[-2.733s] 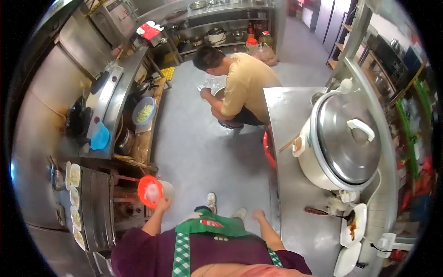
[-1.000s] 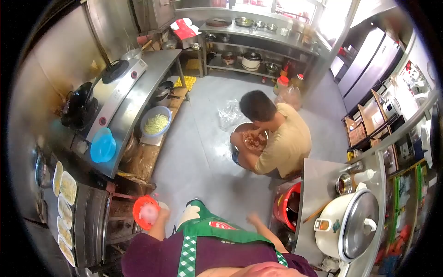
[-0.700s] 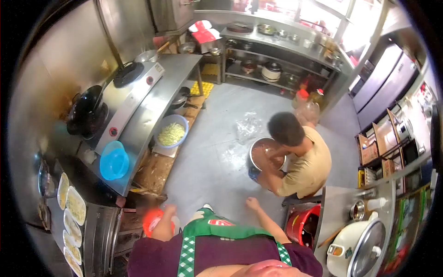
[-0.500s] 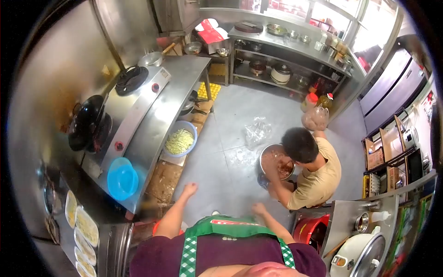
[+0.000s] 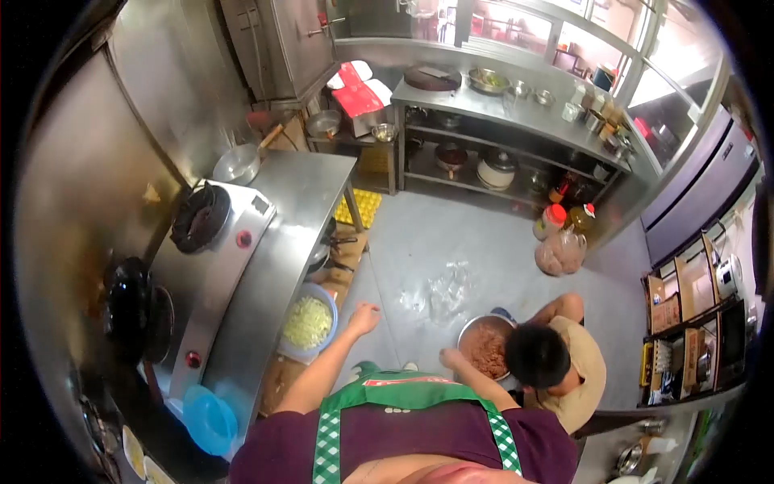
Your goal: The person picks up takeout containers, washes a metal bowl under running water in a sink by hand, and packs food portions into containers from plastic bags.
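My left hand (image 5: 364, 319) hangs over the floor with its fingers loosely apart and nothing in it. Nearest to it is a pale blue basin (image 5: 334, 310) of shredded light-green vegetable (image 5: 307, 323). Close by the left rim of a metal basin (image 5: 498, 318), my right hand (image 5: 451, 359) is loosely closed and appears empty. Reddish ground meat (image 5: 486, 348) fills that basin. A person (image 5: 576, 379) in a tan shirt crouches at its right side, head bent over it; their hands are mostly hidden.
A crumpled clear plastic bag (image 5: 450, 292) lies on the floor beyond the meat basin. Along the left runs a steel counter with a stove (image 5: 214, 266) and a blue plastic bowl (image 5: 210, 421). A tied bag (image 5: 561, 252) and red-lidded jar (image 5: 550, 221) stand by the back shelf.
My view has moved forward into the kitchen. Both hands now appear nearer the two basins. The crouching person has leaned lower, and their arm no longer crosses the meat.
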Demonstrator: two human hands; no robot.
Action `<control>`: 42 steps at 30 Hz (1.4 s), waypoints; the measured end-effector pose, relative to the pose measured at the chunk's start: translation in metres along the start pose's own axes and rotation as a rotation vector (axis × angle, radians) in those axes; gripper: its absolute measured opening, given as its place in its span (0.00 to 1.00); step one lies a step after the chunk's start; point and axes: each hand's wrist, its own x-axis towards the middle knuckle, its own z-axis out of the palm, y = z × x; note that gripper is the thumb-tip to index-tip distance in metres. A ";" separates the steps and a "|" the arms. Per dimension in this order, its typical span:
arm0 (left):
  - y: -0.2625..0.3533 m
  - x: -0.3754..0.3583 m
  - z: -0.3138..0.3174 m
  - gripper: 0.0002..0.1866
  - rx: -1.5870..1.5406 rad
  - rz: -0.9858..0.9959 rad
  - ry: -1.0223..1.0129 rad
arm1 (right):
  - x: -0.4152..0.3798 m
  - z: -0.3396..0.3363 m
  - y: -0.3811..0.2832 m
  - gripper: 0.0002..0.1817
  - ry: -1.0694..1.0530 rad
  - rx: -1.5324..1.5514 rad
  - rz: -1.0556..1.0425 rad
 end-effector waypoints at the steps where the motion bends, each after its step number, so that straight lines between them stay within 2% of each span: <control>1: -0.012 0.019 -0.003 0.11 0.003 -0.035 0.020 | 0.030 -0.029 -0.012 0.14 -0.029 -0.036 -0.017; 3: -0.034 0.058 -0.010 0.11 0.001 -0.110 0.056 | 0.090 -0.083 -0.037 0.14 -0.058 -0.090 -0.054; 6: -0.038 0.147 -0.051 0.12 -0.561 -0.476 -0.178 | 0.178 -0.148 -0.058 0.13 0.028 -0.020 -0.131; 9: -0.071 0.250 -0.069 0.12 -0.579 -0.420 -0.086 | 0.264 -0.193 -0.064 0.13 0.160 0.114 -0.165; 10: -0.084 0.289 -0.074 0.12 -0.560 -0.339 -0.047 | 0.285 -0.198 -0.060 0.13 0.197 0.164 -0.158; 11: -0.088 0.329 -0.090 0.12 -0.646 -0.396 -0.073 | 0.303 -0.201 -0.054 0.13 0.166 0.222 -0.085; 13: -0.113 0.413 -0.103 0.12 -0.617 -0.361 -0.090 | 0.331 -0.212 -0.030 0.13 0.118 0.330 0.060; 15: -0.129 0.502 -0.114 0.13 -0.663 -0.211 -0.086 | 0.327 -0.239 -0.017 0.12 0.005 0.390 0.199; 17: -0.116 0.585 -0.143 0.12 -0.544 -0.090 -0.046 | 0.358 -0.198 0.064 0.11 0.185 0.097 -0.023; 19: -0.093 0.658 -0.167 0.12 -0.589 -0.068 -0.082 | 0.356 -0.164 0.118 0.10 0.270 0.374 0.164; 21: -0.082 0.732 -0.174 0.12 -0.711 0.021 -0.075 | 0.319 -0.210 0.106 0.08 -0.043 -0.085 0.219; 22: -0.074 0.767 -0.181 0.12 -0.693 0.042 -0.068 | 0.315 -0.213 0.116 0.08 -0.076 -0.116 0.236; 25: -0.051 0.869 -0.212 0.12 -0.653 0.079 -0.032 | 0.332 -0.169 0.169 0.09 -0.031 -0.081 0.249; 27: -0.046 0.940 -0.235 0.15 -0.680 0.116 -0.081 | 0.355 -0.159 0.196 0.10 -0.012 -0.071 0.245; 29: -0.027 0.998 -0.261 0.15 -0.681 0.114 0.076 | 0.388 -0.154 0.236 0.11 0.046 -0.172 0.177; 30: -0.023 1.037 -0.276 0.14 -0.597 0.175 0.144 | 0.409 -0.147 0.266 0.12 0.142 -0.300 0.117; 31: -0.024 1.071 -0.285 0.14 -0.512 0.223 0.195 | 0.431 -0.149 0.272 0.12 0.295 -0.218 0.219; 32: -0.023 1.100 -0.292 0.14 -0.519 0.180 0.210 | 0.437 -0.220 0.257 0.12 0.176 0.168 0.409; 33: -0.017 1.130 -0.306 0.13 -0.529 0.141 0.240 | 0.447 -0.275 0.244 0.12 0.172 0.536 0.585; 34: -0.011 1.159 -0.317 0.12 -0.484 0.140 0.304 | 0.450 -0.349 0.201 0.12 0.219 0.808 0.669; 35: -0.007 1.180 -0.326 0.11 -0.435 0.132 0.363 | 0.448 -0.430 0.145 0.11 0.279 0.955 0.694; 38: 0.028 1.215 -0.349 0.11 -0.593 0.169 0.343 | 0.500 -0.454 0.187 0.12 0.346 1.141 0.665; 42: 0.043 1.306 -0.373 0.14 -0.522 0.160 0.345 | 0.537 -0.495 0.211 0.11 0.501 1.236 0.674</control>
